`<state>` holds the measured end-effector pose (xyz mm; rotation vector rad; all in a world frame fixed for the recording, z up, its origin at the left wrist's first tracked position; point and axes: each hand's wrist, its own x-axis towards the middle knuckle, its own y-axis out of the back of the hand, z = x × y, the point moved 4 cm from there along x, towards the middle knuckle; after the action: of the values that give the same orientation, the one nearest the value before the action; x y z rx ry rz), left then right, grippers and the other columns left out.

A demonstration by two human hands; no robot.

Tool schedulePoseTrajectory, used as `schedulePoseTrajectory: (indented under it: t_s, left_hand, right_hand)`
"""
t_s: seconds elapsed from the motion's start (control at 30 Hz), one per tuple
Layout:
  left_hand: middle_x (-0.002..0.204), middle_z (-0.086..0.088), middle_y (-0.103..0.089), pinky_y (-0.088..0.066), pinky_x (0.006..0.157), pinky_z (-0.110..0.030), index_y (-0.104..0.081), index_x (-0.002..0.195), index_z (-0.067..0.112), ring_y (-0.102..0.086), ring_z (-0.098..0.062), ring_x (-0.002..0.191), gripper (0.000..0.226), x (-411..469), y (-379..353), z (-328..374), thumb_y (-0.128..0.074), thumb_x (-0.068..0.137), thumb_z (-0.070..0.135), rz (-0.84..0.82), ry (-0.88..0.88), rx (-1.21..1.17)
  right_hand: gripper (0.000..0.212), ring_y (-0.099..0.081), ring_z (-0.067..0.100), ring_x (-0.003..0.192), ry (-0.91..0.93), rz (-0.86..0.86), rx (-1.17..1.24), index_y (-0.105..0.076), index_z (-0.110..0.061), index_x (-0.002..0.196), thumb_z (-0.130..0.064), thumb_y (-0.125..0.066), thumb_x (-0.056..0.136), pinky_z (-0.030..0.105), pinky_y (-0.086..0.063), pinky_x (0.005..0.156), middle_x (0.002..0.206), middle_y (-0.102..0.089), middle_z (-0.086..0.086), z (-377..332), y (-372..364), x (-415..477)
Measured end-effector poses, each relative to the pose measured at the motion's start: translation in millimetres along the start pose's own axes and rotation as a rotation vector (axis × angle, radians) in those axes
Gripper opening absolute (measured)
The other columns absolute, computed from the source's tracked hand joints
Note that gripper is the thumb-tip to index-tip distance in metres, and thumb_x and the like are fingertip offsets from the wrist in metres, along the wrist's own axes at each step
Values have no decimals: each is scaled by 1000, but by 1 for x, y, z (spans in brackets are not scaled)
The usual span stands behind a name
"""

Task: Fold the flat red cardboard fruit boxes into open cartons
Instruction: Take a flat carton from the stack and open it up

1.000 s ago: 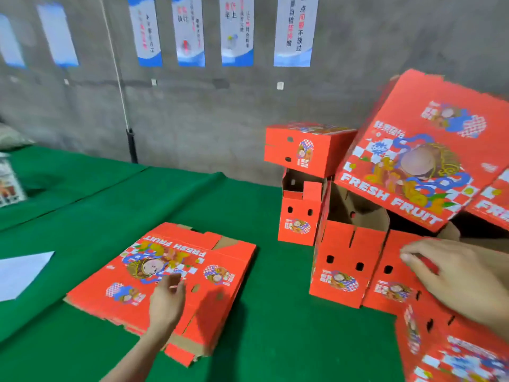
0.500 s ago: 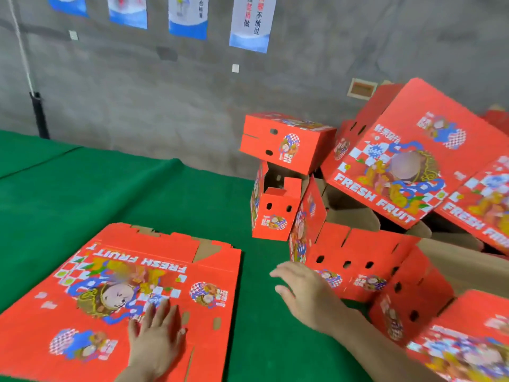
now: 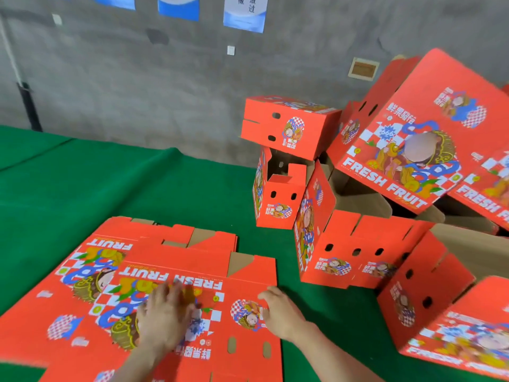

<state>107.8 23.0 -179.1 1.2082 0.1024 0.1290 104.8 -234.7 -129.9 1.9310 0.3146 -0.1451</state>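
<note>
Red cardboard is under my left fingers (image 3: 168,293), which are straight and a little apart and press flat on the print of the top box (image 3: 198,268). The left hand (image 3: 162,321) looks blurred. My right fingers (image 3: 271,296) are bent over the right edge of this box with the thumb on top, so the right hand (image 3: 282,314) holds that edge. The top box lies flat, offset to the right on a second flat box (image 3: 82,274), on green cloth (image 3: 137,188). Folded cartons (image 3: 355,255) are piled at the right, near the grey wall (image 3: 137,78).
</note>
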Motion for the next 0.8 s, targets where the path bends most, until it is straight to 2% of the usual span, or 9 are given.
schedulePoseTrajectory:
  t_s: [0.1, 0.2, 0.3, 0.37, 0.43, 0.5, 0.57, 0.67, 0.8]
  left_hand:
    - [156, -16, -14, -14, 112, -56, -26, 147, 14, -9, -31, 144, 84, 25, 30, -58, -62, 82, 54, 105, 380, -104]
    - [148, -20, -30, -19, 110, -53, -36, 139, 8, -24, -36, 137, 85, 31, 35, -89, -68, 77, 55, 74, 558, -209]
    - [115, -25, -61, -42, 93, -46, -51, 121, 1, -56, -40, 108, 71, 36, 52, -82, -70, 70, 47, 122, 488, -387]
    - [88, -23, -68, -47, 75, -40, -58, 110, -5, -64, -38, 85, 61, 38, 80, -74, -75, 69, 38, 237, 460, -546]
    - [64, -16, -65, -44, 59, -33, -65, 91, -1, -64, -29, 60, 40, 43, 110, -62, -72, 82, 37, 295, 386, -623]
    - [44, -4, -55, -38, 40, -21, -57, 65, 6, -51, -17, 35, 37, 47, 139, -42, -71, 83, 35, 230, 246, -767]
    - [50, -3, -62, -39, 36, -14, -62, 68, 6, -52, -11, 36, 27, 46, 167, -21, -74, 79, 27, 62, 109, -962]
    - [86, -17, -73, -54, 48, -28, -71, 89, 1, -70, -26, 63, 27, 27, 204, 5, -70, 75, 24, -221, -46, -1166]
    - [88, -25, -71, -58, 56, -35, -74, 81, 3, -70, -30, 65, 20, 1, 228, 29, -65, 76, 20, -137, -182, -1260]
  right_hand:
    - [53, -24, 27, 144, -174, -50, 110, -29, -20, 147, -17, -47, 98, 31, -25, 115, 159, -7, 14, 13, -19, -2]
    - [63, -52, 22, 121, -324, -17, 373, -20, -15, 150, -19, -52, 95, 22, -40, 93, 145, -41, 13, 20, -35, -1]
    - [74, -52, 25, 122, -493, 140, 632, -17, -12, 151, -17, -60, 91, 23, -41, 92, 141, -49, 12, 24, -31, 0]
    - [75, -54, 30, 120, -558, 287, 742, -19, -11, 150, -16, -63, 89, 29, -43, 92, 135, -54, 15, 30, -20, -3]
    - [74, -54, 32, 120, -541, 392, 820, -22, -10, 150, -16, -64, 89, 33, -42, 97, 133, -54, 16, 33, -9, -8]
    - [70, -51, 32, 123, -498, 506, 854, -31, -9, 147, -17, -67, 87, 37, -41, 102, 134, -52, 17, 34, 6, -14]
    - [71, -46, 32, 129, -467, 618, 906, -34, -9, 145, -18, -70, 85, 38, -36, 106, 140, -46, 17, 35, 25, -23]
    - [67, -45, 29, 129, -362, 736, 961, -36, -13, 143, -18, -70, 85, 42, -36, 108, 142, -47, 13, 36, 56, -40]
    - [66, -37, 27, 135, -277, 837, 913, -32, -9, 146, -10, -65, 89, 36, -30, 111, 148, -37, 14, 33, 94, -67]
